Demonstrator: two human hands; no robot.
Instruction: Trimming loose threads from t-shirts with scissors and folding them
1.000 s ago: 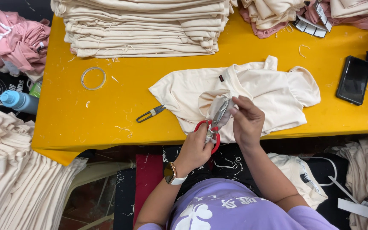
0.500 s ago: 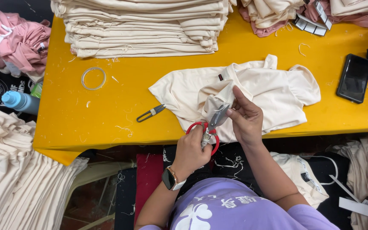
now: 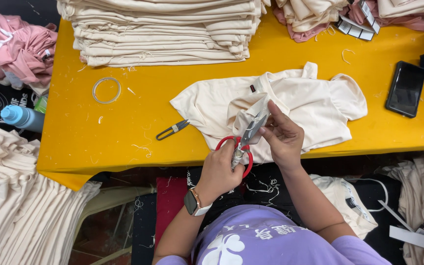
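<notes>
White rectangular tags [image 3: 354, 27] lie at the far right of the yellow tabletop [image 3: 99, 142]. The left hand [image 3: 219, 172] grips red-handled scissors [image 3: 239, 147]; the right hand [image 3: 283, 137] pinches a fold of the cream shirt [image 3: 315, 98]. Since half a second ago, both hands have barely shifted.

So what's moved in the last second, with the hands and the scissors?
Little: the left hand with the red-handled scissors shifted slightly down and left, and the right hand slid a little along the fold of the cream shirt. Both kept their grip. The small clippers, ring and phone stayed put.
</notes>
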